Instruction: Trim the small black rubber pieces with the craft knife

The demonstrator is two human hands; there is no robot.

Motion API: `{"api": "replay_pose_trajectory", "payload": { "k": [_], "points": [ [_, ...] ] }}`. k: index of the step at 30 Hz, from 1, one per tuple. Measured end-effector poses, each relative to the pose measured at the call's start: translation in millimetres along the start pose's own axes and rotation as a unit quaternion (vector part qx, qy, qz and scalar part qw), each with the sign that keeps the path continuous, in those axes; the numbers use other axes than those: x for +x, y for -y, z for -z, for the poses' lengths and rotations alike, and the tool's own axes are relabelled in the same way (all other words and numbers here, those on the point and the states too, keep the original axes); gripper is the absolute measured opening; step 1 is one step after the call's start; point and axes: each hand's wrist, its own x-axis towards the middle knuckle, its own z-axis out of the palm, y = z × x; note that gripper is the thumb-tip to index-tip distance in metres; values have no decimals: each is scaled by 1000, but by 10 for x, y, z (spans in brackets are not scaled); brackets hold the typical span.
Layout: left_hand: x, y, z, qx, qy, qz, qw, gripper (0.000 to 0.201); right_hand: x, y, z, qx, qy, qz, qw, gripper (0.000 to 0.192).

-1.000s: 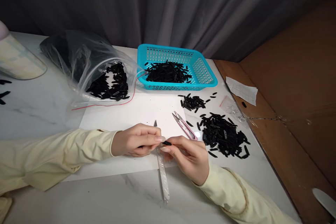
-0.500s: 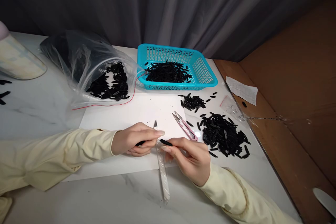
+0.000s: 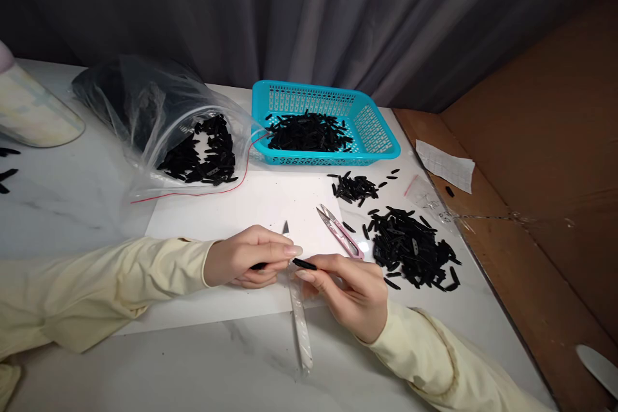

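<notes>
My right hand [image 3: 351, 293] pinches a small, slim black piece [image 3: 305, 264] between thumb and forefinger, its far end pointing left. Close by on the left, my left hand [image 3: 253, 257] is closed, with the thumb tip right at that end of the piece. Something black [image 3: 259, 266], seemingly another such piece, shows between the left fingers. Beneath both hands lies a craft knife [image 3: 302, 335] with a white wrapped handle and its blade pointing away; its middle is partly hidden. Pink-handled thread snips [image 3: 339, 232] rest open just beyond my right hand.
A white sheet [image 3: 193, 309] covers part of the marbled table. A blue basket [image 3: 328, 158] and a clear zip bag [image 3: 159, 122] hold many black pieces. Loose heaps [image 3: 415, 248] lie at right, near a cardboard wall [image 3: 541, 109]. A cup-like container [image 3: 38, 109] stands far left.
Almost nothing differs. The piece in my right hand has turned slightly, and my left thumb stays beside its end.
</notes>
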Motion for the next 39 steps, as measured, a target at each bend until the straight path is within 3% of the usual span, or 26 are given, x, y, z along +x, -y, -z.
{"api": "replay_pose_trajectory", "payload": {
  "k": [15, 24, 32, 36, 39],
  "points": [
    [-12, 2, 11, 18, 26, -4, 1000, 45, 2, -10, -5, 1, 12, 7, 1000, 7],
    [-32, -46, -45, 23, 12, 5, 1000, 38, 23, -19, 6, 1, 18, 17, 1000, 8],
    [-9, -3, -26, -2, 21, -1, 1000, 37, 9, -17, -27, -49, 35, 33, 998, 10],
    [43, -22, 19, -57, 29, 14, 998, 38, 152, 71, 228, -132, 53, 68, 988, 13],
    [96, -61, 94, -152, 53, 46, 986, 42, 266, 28, 648, -297, 54, 12, 953, 15]
  ]
}}
